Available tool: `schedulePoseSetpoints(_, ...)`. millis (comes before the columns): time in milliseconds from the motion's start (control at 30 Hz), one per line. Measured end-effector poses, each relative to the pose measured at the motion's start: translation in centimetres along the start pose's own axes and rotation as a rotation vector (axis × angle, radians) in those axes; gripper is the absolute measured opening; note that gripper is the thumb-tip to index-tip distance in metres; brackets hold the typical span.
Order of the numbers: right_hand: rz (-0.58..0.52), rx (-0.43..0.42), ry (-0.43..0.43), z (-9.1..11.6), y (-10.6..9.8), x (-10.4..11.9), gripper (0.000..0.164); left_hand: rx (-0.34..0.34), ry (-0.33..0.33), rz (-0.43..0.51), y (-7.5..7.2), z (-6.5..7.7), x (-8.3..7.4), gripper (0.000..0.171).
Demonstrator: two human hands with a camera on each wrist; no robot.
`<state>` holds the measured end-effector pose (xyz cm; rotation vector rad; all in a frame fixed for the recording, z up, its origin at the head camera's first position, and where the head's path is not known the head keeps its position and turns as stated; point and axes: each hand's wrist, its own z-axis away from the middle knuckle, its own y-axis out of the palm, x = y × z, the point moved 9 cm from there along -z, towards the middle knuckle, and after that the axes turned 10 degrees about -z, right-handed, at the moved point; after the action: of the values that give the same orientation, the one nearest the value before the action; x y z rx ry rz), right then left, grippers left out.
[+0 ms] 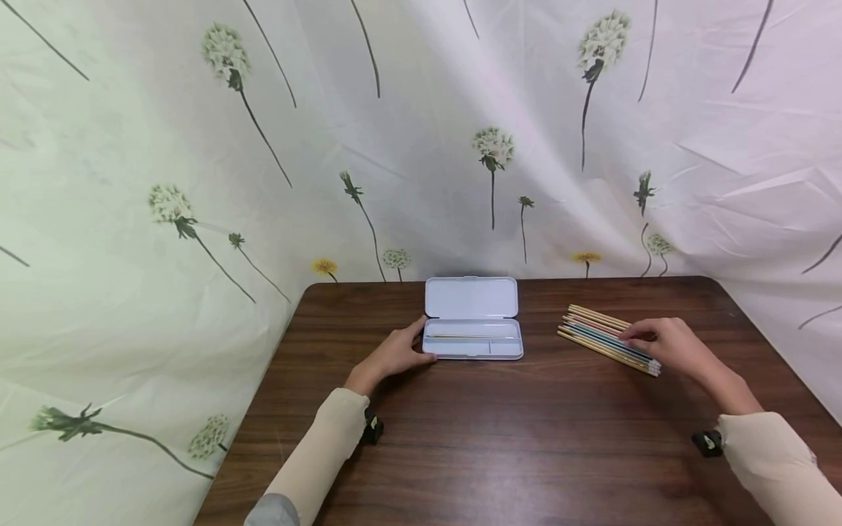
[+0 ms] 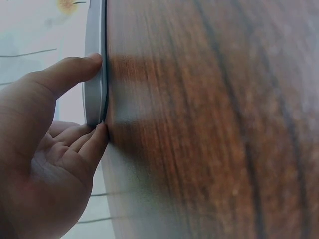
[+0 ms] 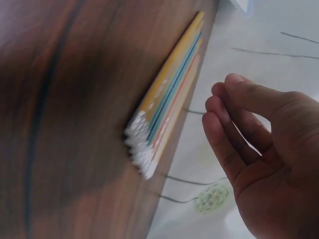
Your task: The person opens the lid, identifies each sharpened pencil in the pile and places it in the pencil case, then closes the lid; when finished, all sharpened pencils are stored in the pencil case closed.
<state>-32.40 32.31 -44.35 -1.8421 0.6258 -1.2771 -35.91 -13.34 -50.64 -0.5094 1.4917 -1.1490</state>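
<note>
A pale pencil case (image 1: 473,349) stands with its lid (image 1: 471,297) raised at the back of the table. In its rear compartment lies one thin yellowish pencil (image 1: 460,337). My left hand (image 1: 397,349) holds the case by its left end, thumb on the front wall and fingers around the corner, as the left wrist view shows. To the right, several pencils (image 1: 601,334) in yellow, blue and red lie side by side, their pale ends toward me. Above them hovers my right hand (image 3: 269,134), with its fingers loosely bent and nothing between them and the thumb.
The dark wooden table (image 1: 500,438) extends in front of the case and between it and the pencils. A hanging cloth (image 1: 421,183) printed with dandelions rises behind the table's back edge. Small black wrist cameras (image 1: 708,442) sit at both cuffs.
</note>
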Motion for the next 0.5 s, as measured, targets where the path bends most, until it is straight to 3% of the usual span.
schedulePoseSetpoints(267, -0.020, 0.043, 0.090, 1.4, 0.7, -2.2, 0.008, -0.002, 0.003, -0.005, 0.0, 0.0, 0.1, 0.095)
schedulePoseSetpoints(500, -0.001, 0.037, 0.091, 2.2, 1.6, -3.0, 0.003, -0.002, 0.007, -0.001, 0.1, -0.1, 0.1, 0.096)
